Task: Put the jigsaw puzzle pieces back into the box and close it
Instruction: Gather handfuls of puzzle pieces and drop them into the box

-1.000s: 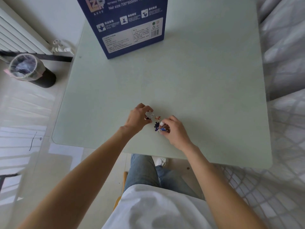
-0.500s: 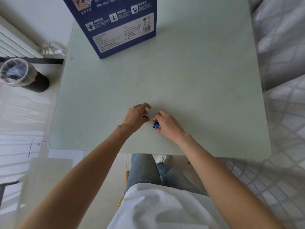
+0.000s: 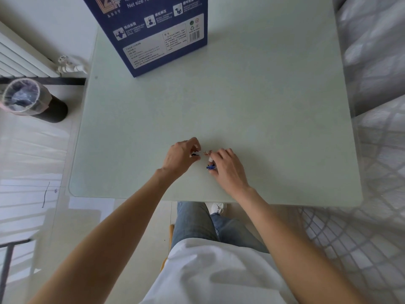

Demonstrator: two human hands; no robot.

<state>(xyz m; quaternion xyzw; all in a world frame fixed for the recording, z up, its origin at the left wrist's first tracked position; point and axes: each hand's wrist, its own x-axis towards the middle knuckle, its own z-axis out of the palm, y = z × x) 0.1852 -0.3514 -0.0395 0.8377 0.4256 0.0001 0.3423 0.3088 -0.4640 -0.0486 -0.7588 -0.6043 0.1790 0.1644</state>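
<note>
Off past the left hand (image 3: 183,155), down on the floor, sits a bin (image 3: 32,99) lined with clear plastic, with a white radiator (image 3: 20,60) behind it; beyond the right hand (image 3: 228,168) a quilted grey cover (image 3: 377,110) runs along the table's side. Nothing lies between the hands and the navy box (image 3: 153,34), which stands well beyond both of them at the far edge, its printed panel facing this way. The left hand's thumb and fingers pinch a small dark-and-white puzzle piece (image 3: 195,154). The right hand's fingers curl over a blue piece (image 3: 210,166), pinning it at the tabletop; a reddish piece (image 3: 207,152) lies just between the 2 hands. The pale green table (image 3: 263,106) is bare all around the grip, its near edge close behind the wrists.
</note>
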